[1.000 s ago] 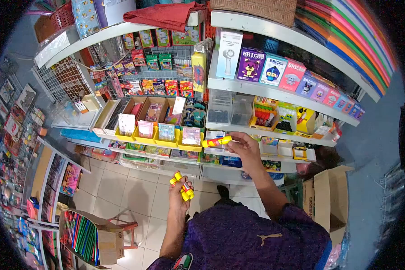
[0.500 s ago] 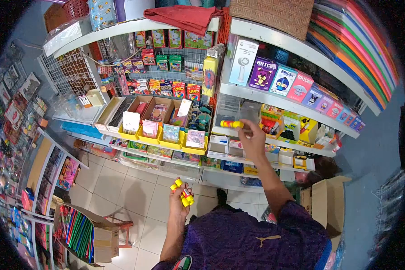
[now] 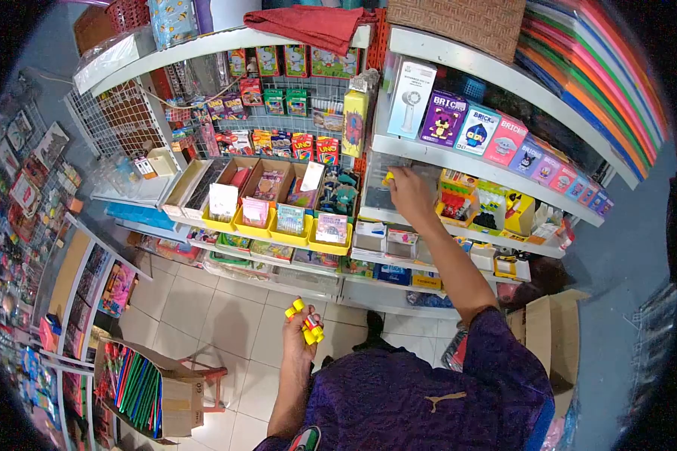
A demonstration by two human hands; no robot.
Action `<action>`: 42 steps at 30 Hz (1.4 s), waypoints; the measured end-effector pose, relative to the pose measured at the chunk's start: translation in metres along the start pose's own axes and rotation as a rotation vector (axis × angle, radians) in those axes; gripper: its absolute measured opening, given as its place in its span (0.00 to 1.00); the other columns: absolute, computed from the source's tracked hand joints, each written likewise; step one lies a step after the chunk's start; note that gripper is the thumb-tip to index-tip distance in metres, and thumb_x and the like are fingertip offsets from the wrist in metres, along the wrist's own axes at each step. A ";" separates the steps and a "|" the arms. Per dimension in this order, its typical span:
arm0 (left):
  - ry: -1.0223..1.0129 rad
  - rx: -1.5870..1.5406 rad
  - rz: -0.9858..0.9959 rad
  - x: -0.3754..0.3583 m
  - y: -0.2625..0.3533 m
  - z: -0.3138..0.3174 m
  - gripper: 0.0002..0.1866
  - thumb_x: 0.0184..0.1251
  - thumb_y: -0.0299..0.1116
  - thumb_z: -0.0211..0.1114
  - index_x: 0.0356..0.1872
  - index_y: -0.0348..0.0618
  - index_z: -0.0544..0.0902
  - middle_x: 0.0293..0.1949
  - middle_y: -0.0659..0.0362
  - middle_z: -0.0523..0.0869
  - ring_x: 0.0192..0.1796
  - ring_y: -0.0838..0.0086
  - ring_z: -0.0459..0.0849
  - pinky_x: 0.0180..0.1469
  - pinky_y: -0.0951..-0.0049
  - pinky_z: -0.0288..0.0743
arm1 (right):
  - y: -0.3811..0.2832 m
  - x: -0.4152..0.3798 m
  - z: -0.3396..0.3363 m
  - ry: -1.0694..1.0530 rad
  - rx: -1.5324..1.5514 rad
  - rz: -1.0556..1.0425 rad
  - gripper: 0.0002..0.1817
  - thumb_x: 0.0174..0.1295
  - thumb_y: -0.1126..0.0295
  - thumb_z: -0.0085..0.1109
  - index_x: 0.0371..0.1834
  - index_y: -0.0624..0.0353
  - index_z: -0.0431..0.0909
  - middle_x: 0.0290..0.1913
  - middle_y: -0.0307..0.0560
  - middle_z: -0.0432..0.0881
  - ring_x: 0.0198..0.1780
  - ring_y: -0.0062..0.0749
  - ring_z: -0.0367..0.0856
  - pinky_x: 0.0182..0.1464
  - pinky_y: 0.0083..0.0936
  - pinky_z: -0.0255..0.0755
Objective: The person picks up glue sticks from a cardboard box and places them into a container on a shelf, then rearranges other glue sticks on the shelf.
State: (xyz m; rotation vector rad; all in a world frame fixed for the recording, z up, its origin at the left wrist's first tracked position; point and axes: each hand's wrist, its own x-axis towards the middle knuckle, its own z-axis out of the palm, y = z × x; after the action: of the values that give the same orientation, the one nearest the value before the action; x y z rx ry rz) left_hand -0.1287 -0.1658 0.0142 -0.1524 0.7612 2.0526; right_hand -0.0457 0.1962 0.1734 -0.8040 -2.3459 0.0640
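My left hand (image 3: 296, 347) is low in front of the shelves, its fingers wrapped round several yellow glue sticks (image 3: 313, 329) with red labels. Further up, my right hand (image 3: 413, 197) reaches into the middle shelf with the back of the hand toward me. One yellow glue stick (image 3: 389, 179) pokes out at its fingertips; most of it is hidden behind the fingers. Around that hand is a clear plastic organizer (image 3: 376, 197) on the shelf. Just to its right stands a bin of red and yellow packets (image 3: 455, 203).
Yellow trays (image 3: 292, 235) of small packs line the shelf at left. Brick toy boxes (image 3: 477, 131) fill the shelf above my right hand. On the floor are a carton of coloured rods (image 3: 139, 395) at left and an open cardboard box (image 3: 553, 338) at right.
My right hand has moved up and deeper into the shelf, and its glue stick has turned so that only an end shows. The left hand keeps its place. The view has shifted slightly.
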 end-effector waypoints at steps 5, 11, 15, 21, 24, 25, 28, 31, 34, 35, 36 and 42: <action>-0.005 -0.015 0.029 0.003 0.006 -0.005 0.22 0.70 0.27 0.65 0.64 0.52 0.75 0.42 0.57 0.83 0.36 0.70 0.84 0.37 0.68 0.83 | 0.005 0.025 0.019 -0.177 -0.039 0.071 0.13 0.62 0.74 0.60 0.50 0.63 0.81 0.40 0.66 0.85 0.45 0.64 0.85 0.48 0.53 0.80; 0.017 -0.001 0.044 0.005 0.011 -0.006 0.22 0.71 0.28 0.65 0.64 0.51 0.75 0.41 0.57 0.83 0.36 0.71 0.84 0.37 0.68 0.83 | 0.006 0.036 0.027 -0.142 0.066 0.125 0.17 0.58 0.77 0.64 0.51 0.65 0.77 0.40 0.65 0.86 0.46 0.65 0.84 0.49 0.54 0.78; 0.035 0.014 0.041 0.007 0.013 -0.005 0.21 0.70 0.28 0.65 0.63 0.50 0.75 0.41 0.58 0.83 0.36 0.71 0.84 0.37 0.68 0.83 | 0.013 0.035 0.031 -0.089 0.143 0.034 0.17 0.57 0.77 0.65 0.50 0.64 0.76 0.41 0.66 0.85 0.48 0.65 0.83 0.52 0.53 0.77; 0.037 0.016 0.050 0.011 0.012 -0.005 0.21 0.70 0.29 0.66 0.62 0.50 0.74 0.41 0.57 0.83 0.36 0.71 0.84 0.37 0.68 0.83 | 0.016 0.037 0.032 -0.193 0.146 0.089 0.22 0.58 0.78 0.62 0.57 0.67 0.73 0.46 0.69 0.84 0.51 0.67 0.82 0.55 0.55 0.76; 0.067 0.026 0.038 0.012 0.012 -0.005 0.20 0.70 0.29 0.66 0.61 0.50 0.74 0.41 0.57 0.83 0.36 0.71 0.84 0.37 0.68 0.83 | 0.019 0.038 0.035 -0.195 0.182 0.101 0.19 0.59 0.78 0.60 0.55 0.66 0.74 0.46 0.69 0.84 0.51 0.67 0.82 0.54 0.55 0.76; 0.062 0.025 0.039 0.012 0.011 -0.005 0.20 0.70 0.29 0.66 0.61 0.50 0.75 0.41 0.57 0.83 0.36 0.71 0.84 0.37 0.68 0.83 | 0.019 0.039 0.036 -0.199 0.200 0.106 0.18 0.59 0.78 0.60 0.54 0.66 0.74 0.46 0.69 0.84 0.51 0.67 0.82 0.54 0.55 0.76; 0.062 0.021 0.035 0.013 0.010 -0.006 0.19 0.70 0.29 0.67 0.59 0.50 0.75 0.41 0.57 0.83 0.36 0.71 0.84 0.37 0.67 0.83 | 0.013 0.037 0.029 -0.207 0.177 0.114 0.16 0.59 0.78 0.59 0.51 0.64 0.74 0.46 0.69 0.84 0.52 0.66 0.82 0.54 0.56 0.75; 0.068 0.021 0.031 0.012 0.010 -0.005 0.18 0.70 0.29 0.67 0.59 0.50 0.75 0.41 0.58 0.83 0.35 0.71 0.84 0.36 0.67 0.83 | 0.018 0.036 0.037 -0.169 0.212 0.076 0.16 0.59 0.78 0.59 0.51 0.64 0.74 0.45 0.70 0.84 0.52 0.65 0.83 0.53 0.56 0.75; 0.060 0.024 0.039 0.011 0.011 -0.006 0.19 0.69 0.29 0.67 0.59 0.51 0.76 0.41 0.58 0.83 0.35 0.71 0.84 0.36 0.67 0.83 | 0.030 0.040 0.055 -0.140 0.234 0.070 0.15 0.59 0.78 0.59 0.50 0.65 0.75 0.45 0.70 0.84 0.51 0.65 0.83 0.53 0.55 0.76; 0.062 0.025 0.041 0.011 0.010 -0.006 0.19 0.69 0.29 0.67 0.60 0.51 0.76 0.41 0.58 0.83 0.35 0.71 0.84 0.36 0.67 0.83 | 0.034 0.039 0.059 -0.152 0.237 0.082 0.15 0.59 0.78 0.60 0.50 0.65 0.75 0.45 0.70 0.84 0.51 0.65 0.83 0.52 0.54 0.76; 0.062 0.027 0.042 0.011 0.010 -0.007 0.20 0.69 0.29 0.67 0.60 0.51 0.76 0.41 0.58 0.83 0.35 0.71 0.84 0.37 0.68 0.83 | 0.029 0.038 0.052 -0.163 0.239 0.095 0.15 0.58 0.78 0.61 0.50 0.65 0.75 0.45 0.70 0.84 0.51 0.66 0.83 0.52 0.54 0.76; 0.065 0.022 0.036 0.010 0.010 -0.009 0.21 0.69 0.29 0.67 0.62 0.52 0.76 0.40 0.59 0.83 0.36 0.71 0.84 0.37 0.68 0.83 | 0.017 0.040 0.039 -0.184 0.184 0.100 0.13 0.58 0.76 0.64 0.47 0.63 0.78 0.41 0.66 0.85 0.48 0.63 0.85 0.50 0.50 0.77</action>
State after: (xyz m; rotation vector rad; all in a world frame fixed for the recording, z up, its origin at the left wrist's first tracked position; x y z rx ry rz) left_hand -0.1446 -0.1674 0.0080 -0.1945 0.8316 2.0813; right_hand -0.0836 0.2383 0.1612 -0.8536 -2.4250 0.4059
